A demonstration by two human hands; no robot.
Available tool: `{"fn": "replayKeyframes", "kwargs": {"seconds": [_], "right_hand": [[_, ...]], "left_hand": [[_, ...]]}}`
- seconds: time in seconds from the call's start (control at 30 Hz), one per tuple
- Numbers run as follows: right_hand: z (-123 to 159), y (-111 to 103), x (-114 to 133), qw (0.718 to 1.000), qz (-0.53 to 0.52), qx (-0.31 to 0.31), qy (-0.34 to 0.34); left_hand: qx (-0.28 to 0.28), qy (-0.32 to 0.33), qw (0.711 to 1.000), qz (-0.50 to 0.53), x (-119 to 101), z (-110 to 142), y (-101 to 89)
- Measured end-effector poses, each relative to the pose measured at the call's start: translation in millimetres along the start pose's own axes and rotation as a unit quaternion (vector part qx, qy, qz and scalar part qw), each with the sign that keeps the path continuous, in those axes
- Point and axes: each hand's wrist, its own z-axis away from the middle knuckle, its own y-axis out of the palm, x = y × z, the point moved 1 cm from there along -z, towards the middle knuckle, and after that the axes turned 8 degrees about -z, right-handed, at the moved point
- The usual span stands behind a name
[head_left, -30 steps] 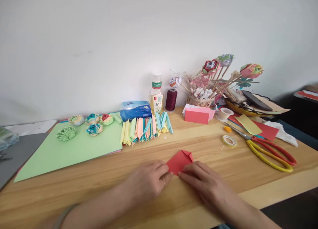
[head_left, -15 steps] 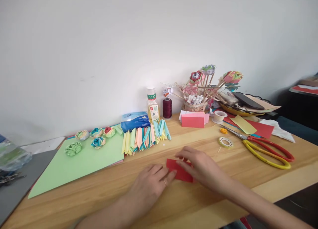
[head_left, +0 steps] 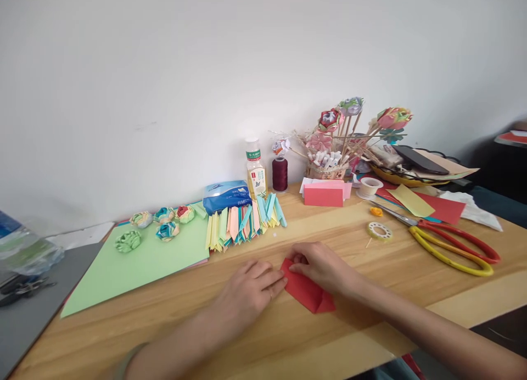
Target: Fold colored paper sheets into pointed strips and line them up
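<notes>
A folded red paper (head_left: 307, 293) lies on the wooden table (head_left: 387, 270) in front of me. My left hand (head_left: 247, 295) rests flat beside its left edge, with the fingertips touching the paper. My right hand (head_left: 319, 264) lies over the paper's far corner, fingers curled and pressing on the fold. Most of the paper's near end shows below my right wrist.
A green sheet (head_left: 144, 264) with several paper flowers (head_left: 128, 240) lies at the left. Folded coloured strips (head_left: 242, 221), a tissue pack (head_left: 226, 195), a bottle (head_left: 256, 171) and a thread spool (head_left: 280, 174) stand behind. Yellow-red scissors (head_left: 448, 247), tape rolls (head_left: 379, 230) and paper flowers on sticks (head_left: 349, 133) are at the right.
The red paper has been folded and turned; it now lies longways toward me. My right hand moved from its near corner to its far corner. The view shifted a little.
</notes>
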Motion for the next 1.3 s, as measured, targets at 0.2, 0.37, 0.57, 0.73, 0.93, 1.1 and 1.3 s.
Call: {"fn": "replayKeyframes", "kwargs": {"seconds": [0.2,0.37,0.57,0.73,0.93,1.1,1.3], "right_hand": [[0.5,2.5,-5.3,0.999,-0.006,-0.008,-0.04],[-2.7,1.3,-11.4,0.995,-0.015,0.0,-0.099],[-2.5,-4.4,-9.9,0.971,0.087,0.03,-0.219],[0.9,-4.6,-12.2,0.934,0.141,0.029,-0.328],[2.6,-4.0,-14.4,0.906,0.173,0.038,-0.384],[3.2,-3.7,-14.7,0.887,0.227,0.056,-0.398],[3.3,-1.0,-16.3,0.87,0.275,0.055,-0.406]], "left_hand": [[0.023,-0.007,1.0,-0.014,1.3,2.5,-1.5],[0.06,-0.016,0.998,-0.028,0.4,2.1,-5.9],[0.079,-0.03,0.996,-0.037,-1.3,1.3,-8.1],[0.036,-0.03,0.998,-0.048,-0.6,0.3,-4.1],[0.075,-0.036,0.996,-0.032,2.5,1.7,-2.1],[0.115,-0.036,0.993,0.004,4.0,1.8,-5.8],[0.135,-0.028,0.99,0.017,4.2,0.1,-9.2]]}}
